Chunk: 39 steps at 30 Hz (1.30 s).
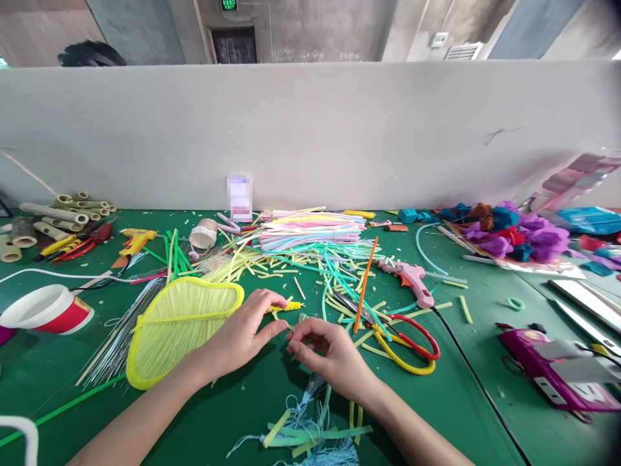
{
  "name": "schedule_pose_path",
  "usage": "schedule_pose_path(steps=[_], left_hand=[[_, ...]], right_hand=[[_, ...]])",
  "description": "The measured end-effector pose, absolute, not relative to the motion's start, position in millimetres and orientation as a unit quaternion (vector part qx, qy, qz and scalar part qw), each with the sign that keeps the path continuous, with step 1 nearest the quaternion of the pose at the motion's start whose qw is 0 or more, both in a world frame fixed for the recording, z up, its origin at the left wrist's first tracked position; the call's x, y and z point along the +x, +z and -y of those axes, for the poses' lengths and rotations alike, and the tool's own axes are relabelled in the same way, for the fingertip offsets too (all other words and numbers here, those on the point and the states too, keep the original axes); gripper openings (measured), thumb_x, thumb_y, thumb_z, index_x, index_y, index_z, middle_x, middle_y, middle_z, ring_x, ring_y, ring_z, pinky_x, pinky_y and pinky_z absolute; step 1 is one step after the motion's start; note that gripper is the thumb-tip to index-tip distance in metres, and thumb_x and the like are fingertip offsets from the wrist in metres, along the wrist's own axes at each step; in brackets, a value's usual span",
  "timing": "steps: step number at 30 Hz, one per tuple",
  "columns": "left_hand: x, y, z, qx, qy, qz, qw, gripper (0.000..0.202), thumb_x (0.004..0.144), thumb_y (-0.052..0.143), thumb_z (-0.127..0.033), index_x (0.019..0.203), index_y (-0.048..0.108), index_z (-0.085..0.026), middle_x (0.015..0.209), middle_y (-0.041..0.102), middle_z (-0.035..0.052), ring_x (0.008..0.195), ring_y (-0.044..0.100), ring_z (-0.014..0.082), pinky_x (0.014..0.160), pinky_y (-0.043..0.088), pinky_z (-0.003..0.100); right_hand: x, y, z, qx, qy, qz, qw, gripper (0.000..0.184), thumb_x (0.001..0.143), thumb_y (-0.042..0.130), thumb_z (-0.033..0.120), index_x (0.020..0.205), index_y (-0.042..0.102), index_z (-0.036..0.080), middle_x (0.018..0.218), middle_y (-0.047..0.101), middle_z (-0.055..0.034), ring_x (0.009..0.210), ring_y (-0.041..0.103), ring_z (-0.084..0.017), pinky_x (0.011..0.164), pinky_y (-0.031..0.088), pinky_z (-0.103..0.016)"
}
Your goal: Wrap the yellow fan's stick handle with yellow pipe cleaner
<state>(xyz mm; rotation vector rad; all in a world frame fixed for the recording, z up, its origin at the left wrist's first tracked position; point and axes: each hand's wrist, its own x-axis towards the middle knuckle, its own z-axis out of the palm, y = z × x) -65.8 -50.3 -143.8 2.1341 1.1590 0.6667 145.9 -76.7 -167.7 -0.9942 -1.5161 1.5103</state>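
Note:
My left hand [257, 323] is closed, with thumb and fingers around a small yellow coiled piece [292, 306] whose tip points right. From beneath it a thin pale strip curves toward my right hand [327, 353]. That hand's thumb and forefinger are pinched together on something too small to name. The fingertips of both hands are close together but apart. Beside my left wrist lies a yellow leaf-shaped panel [179, 349] of fine strips with a thick yellow rim. Red-and-yellow-handled scissors [420, 369] rest to the right of my right hand, partly under loose strips.
A pink glue gun [412, 281] with a black cord lies right of centre. Bundled pastel strips [310, 230] lie at the back. Blue tassels [315, 446] lie in front. A paper cup [48, 310], yellow glue gun [138, 243], purple device [553, 372] and crepe flowers [524, 233] stand around.

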Motion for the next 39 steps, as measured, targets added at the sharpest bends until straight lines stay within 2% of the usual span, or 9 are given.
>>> schedule_pose_path(steps=[4, 6, 13, 17, 21, 23, 26, 29, 39], left_hand=[[-64.0, -142.5, 48.8, 0.756, 0.253, -0.444, 0.41, 0.026, 0.096, 0.056, -0.046, 0.106, 0.066, -0.024, 0.107, 0.067, 0.0032, 0.098, 0.063, 0.0199, 0.081, 0.048, 0.031], [-61.0, -142.4, 48.9, 0.736, 0.262, -0.428, 0.454, 0.027, 0.093, 0.061, -0.047, 0.102, 0.07, -0.024, 0.103, 0.068, 0.0037, 0.096, 0.064, 0.0207, 0.081, 0.048, 0.032], [-43.7, -154.3, 53.1, 0.579, 0.359, -0.429, 0.593, 0.024, 0.083, 0.075, -0.04, 0.091, 0.072, -0.018, 0.087, 0.069, 0.0035, 0.082, 0.062, 0.0174, 0.077, 0.049, 0.03], [-40.1, -153.5, 56.6, 0.542, 0.383, -0.402, 0.631, 0.017, 0.082, 0.076, -0.034, 0.086, 0.072, -0.018, 0.088, 0.067, 0.002, 0.082, 0.06, 0.0149, 0.076, 0.048, 0.026], [-41.8, -145.2, 60.5, 0.529, 0.404, -0.375, 0.645, 0.013, 0.091, 0.065, -0.032, 0.088, 0.064, -0.019, 0.104, 0.068, 0.0031, 0.101, 0.06, 0.0175, 0.091, 0.045, 0.029], [-43.4, -142.1, 61.5, 0.53, 0.417, -0.377, 0.635, 0.015, 0.096, 0.058, -0.032, 0.088, 0.059, -0.02, 0.098, 0.069, 0.0024, 0.102, 0.06, 0.0175, 0.097, 0.043, 0.032], [-45.4, -140.9, 61.7, 0.551, 0.395, -0.406, 0.613, 0.018, 0.096, 0.058, -0.036, 0.088, 0.056, -0.02, 0.074, 0.061, -0.0023, 0.079, 0.057, 0.0136, 0.08, 0.043, 0.026], [-45.4, -141.1, 62.6, 0.581, 0.348, -0.418, 0.605, 0.023, 0.092, 0.063, -0.041, 0.09, 0.058, -0.018, 0.072, 0.057, -0.0033, 0.065, 0.048, 0.0103, 0.064, 0.038, 0.023], [-41.6, -144.1, 65.7, 0.656, 0.322, -0.439, 0.522, 0.023, 0.091, 0.063, -0.039, 0.085, 0.062, -0.017, 0.076, 0.056, -0.0009, 0.073, 0.05, 0.0138, 0.068, 0.04, 0.026]], right_hand=[[149.0, -164.5, 75.3, -0.343, 0.643, 0.54, 0.421, 0.015, 0.086, 0.071, 0.031, 0.086, 0.067, 0.016, 0.089, 0.067, -0.0031, 0.083, 0.068, -0.016, 0.078, 0.053, -0.028], [148.9, -165.0, 75.7, -0.327, 0.66, 0.527, 0.425, 0.017, 0.087, 0.072, 0.033, 0.086, 0.067, 0.016, 0.089, 0.067, -0.0032, 0.083, 0.068, -0.016, 0.079, 0.053, -0.028], [146.5, -167.2, 77.8, -0.344, 0.612, 0.565, 0.434, 0.016, 0.088, 0.071, 0.032, 0.085, 0.068, 0.017, 0.092, 0.068, -0.0054, 0.085, 0.064, -0.016, 0.078, 0.051, -0.028], [146.8, -165.4, 78.2, -0.347, 0.601, 0.581, 0.425, 0.013, 0.088, 0.069, 0.03, 0.085, 0.067, 0.017, 0.091, 0.067, -0.0048, 0.085, 0.063, -0.016, 0.077, 0.051, -0.027], [149.2, -162.6, 78.3, -0.364, 0.585, 0.591, 0.418, 0.016, 0.088, 0.069, 0.033, 0.084, 0.068, 0.018, 0.103, 0.066, -0.0081, 0.086, 0.065, -0.017, 0.076, 0.052, -0.029], [151.6, -160.7, 77.6, -0.374, 0.572, 0.594, 0.425, 0.018, 0.088, 0.069, 0.035, 0.084, 0.068, 0.017, 0.112, 0.064, -0.0103, 0.089, 0.065, -0.018, 0.074, 0.053, -0.029], [155.1, -157.6, 76.0, -0.39, 0.537, 0.608, 0.435, 0.018, 0.088, 0.068, 0.035, 0.084, 0.069, 0.017, 0.108, 0.064, -0.0099, 0.089, 0.064, -0.018, 0.069, 0.051, -0.027], [156.9, -156.2, 74.7, -0.415, 0.495, 0.629, 0.433, 0.015, 0.089, 0.066, 0.032, 0.084, 0.067, 0.018, 0.09, 0.067, -0.006, 0.079, 0.063, -0.017, 0.067, 0.051, -0.027], [155.0, -162.1, 75.6, -0.396, 0.273, 0.745, 0.462, 0.008, 0.089, 0.059, 0.016, 0.087, 0.064, 0.022, 0.086, 0.068, -0.0049, 0.077, 0.064, -0.016, 0.065, 0.053, -0.027]])
